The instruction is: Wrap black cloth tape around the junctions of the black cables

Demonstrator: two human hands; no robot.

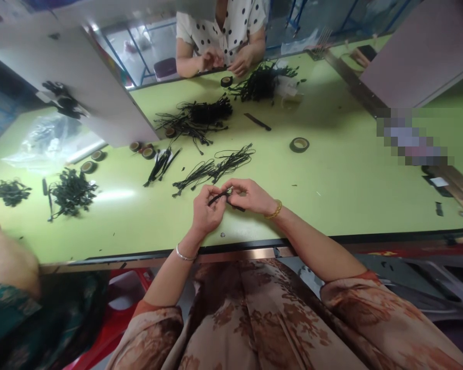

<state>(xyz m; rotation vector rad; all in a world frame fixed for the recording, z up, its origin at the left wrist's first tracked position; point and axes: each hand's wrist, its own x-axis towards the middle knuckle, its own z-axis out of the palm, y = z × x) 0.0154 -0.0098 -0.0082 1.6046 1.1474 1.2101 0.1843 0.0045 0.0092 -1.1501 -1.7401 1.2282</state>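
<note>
My left hand (207, 210) and my right hand (250, 196) meet over the near edge of a green table (343, 180). Both are closed in a pinch on a thin black cord piece (220, 197) held between them. Just beyond my fingers lies a loose bundle of black cords (216, 168) on the table. I wear a bangle on each wrist.
A tape roll (299, 145) lies to the right of the cords, and several more rolls (142, 150) sit at the left by a white divider panel (85, 87). Further black cord piles (71, 191) (200, 115) (260, 82) are spread around. A person in a dotted top (226, 25) works at the far side. Another person's arm (7, 262) is at my left.
</note>
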